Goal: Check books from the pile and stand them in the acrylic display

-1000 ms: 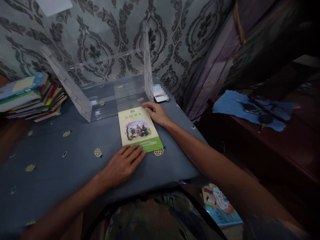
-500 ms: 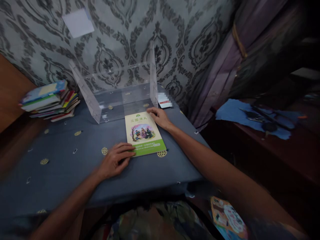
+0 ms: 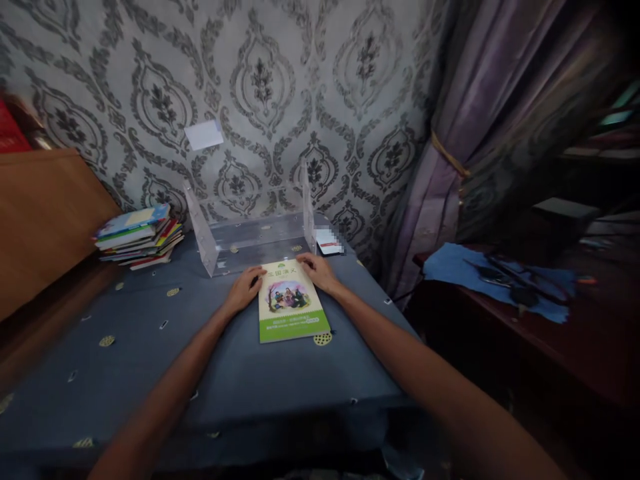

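Observation:
A book [image 3: 289,300] with a cream and green cover and a picture of figures under a pink tree lies face up on the cloth-covered table. My left hand [image 3: 245,288] is at its upper left edge, fingertips over the corner and thumb beside the edge. At the upper right corner, my right hand [image 3: 317,272] has its fingers bent over the top edge. Both hands hold the book between them, flat on the table. Just behind it stands a clear plastic rack [image 3: 207,248] with upright end panels.
A stack of books [image 3: 140,235] sits at the table's back left, near a wooden panel [image 3: 50,220]. Right of the rack lies a flat white item [image 3: 327,241], partly blurred out. A tied purple curtain [image 3: 425,200] hangs at right, beside a dark red surface with a blue cloth [image 3: 450,270].
My left hand has moved from the book's lower left corner up to its upper left edge. The right hand stays at the upper right corner. The view has tilted up and shifted left.

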Demonstrator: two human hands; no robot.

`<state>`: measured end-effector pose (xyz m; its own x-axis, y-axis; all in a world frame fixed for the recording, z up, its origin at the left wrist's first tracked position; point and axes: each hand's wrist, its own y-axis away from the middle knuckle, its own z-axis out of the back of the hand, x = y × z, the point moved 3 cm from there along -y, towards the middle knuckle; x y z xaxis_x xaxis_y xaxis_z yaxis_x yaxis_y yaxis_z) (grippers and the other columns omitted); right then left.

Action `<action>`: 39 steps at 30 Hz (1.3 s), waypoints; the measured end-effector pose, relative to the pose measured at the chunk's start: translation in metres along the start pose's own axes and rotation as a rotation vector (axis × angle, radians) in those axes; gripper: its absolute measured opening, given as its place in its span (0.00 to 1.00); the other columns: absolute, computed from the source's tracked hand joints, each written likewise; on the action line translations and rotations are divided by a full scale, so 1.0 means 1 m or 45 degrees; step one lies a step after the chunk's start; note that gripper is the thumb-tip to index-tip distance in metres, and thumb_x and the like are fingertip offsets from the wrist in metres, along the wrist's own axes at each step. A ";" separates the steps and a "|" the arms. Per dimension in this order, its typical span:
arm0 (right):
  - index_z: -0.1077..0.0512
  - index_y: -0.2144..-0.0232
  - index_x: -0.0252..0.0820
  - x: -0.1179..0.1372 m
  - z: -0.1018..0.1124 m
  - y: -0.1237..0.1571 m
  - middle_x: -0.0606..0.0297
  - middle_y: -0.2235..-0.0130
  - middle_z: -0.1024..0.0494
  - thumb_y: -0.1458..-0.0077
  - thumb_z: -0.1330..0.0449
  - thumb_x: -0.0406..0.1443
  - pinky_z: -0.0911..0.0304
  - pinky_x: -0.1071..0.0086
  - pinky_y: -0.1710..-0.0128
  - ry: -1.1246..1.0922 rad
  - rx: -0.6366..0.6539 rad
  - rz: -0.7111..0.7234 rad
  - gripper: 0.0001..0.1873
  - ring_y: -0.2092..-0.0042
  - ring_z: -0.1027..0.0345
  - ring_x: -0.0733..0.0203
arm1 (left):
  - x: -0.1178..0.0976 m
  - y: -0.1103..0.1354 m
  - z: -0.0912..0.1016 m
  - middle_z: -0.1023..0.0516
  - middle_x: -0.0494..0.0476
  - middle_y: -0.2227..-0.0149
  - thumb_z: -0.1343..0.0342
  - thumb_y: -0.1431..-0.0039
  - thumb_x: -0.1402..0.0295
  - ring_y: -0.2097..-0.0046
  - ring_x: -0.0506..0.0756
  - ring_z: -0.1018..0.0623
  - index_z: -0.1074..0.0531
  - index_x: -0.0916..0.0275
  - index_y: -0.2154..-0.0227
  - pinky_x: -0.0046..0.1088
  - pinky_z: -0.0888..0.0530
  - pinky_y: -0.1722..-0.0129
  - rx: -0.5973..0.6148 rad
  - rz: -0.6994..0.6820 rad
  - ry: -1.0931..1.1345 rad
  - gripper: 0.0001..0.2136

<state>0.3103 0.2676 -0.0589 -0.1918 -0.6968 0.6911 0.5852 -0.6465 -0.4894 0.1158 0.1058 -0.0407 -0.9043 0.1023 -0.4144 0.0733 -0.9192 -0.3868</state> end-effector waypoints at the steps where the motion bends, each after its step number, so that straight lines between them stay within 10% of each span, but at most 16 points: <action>1: 0.22 0.55 0.40 0.001 0.001 0.001 0.59 0.57 0.17 0.46 0.46 0.27 0.29 0.61 0.54 0.024 0.007 0.009 0.19 0.58 0.23 0.55 | 0.003 -0.003 -0.002 0.23 0.64 0.45 0.53 0.36 0.69 0.43 0.59 0.24 0.25 0.63 0.50 0.44 0.28 0.42 -0.012 0.000 -0.003 0.17; 15: 0.25 0.50 0.37 0.049 -0.001 0.020 0.51 0.51 0.20 0.37 0.45 0.32 0.39 0.57 0.46 0.506 0.358 0.356 0.16 0.48 0.28 0.49 | 0.017 -0.001 -0.018 0.25 0.64 0.43 0.54 0.33 0.69 0.41 0.59 0.26 0.26 0.63 0.48 0.45 0.30 0.40 -0.048 -0.033 -0.106 0.17; 39: 0.24 0.51 0.40 0.029 0.007 0.014 0.55 0.49 0.20 0.38 0.47 0.29 0.37 0.65 0.48 0.604 0.240 -0.054 0.16 0.48 0.28 0.53 | 0.022 0.000 -0.023 0.24 0.63 0.44 0.55 0.34 0.69 0.42 0.60 0.26 0.26 0.62 0.49 0.45 0.29 0.40 -0.089 -0.064 -0.127 0.17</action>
<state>0.3190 0.2404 -0.0419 -0.5295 -0.7637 0.3694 0.6928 -0.6406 -0.3312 0.1052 0.1168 -0.0685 -0.9446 0.1058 -0.3108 0.0532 -0.8848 -0.4629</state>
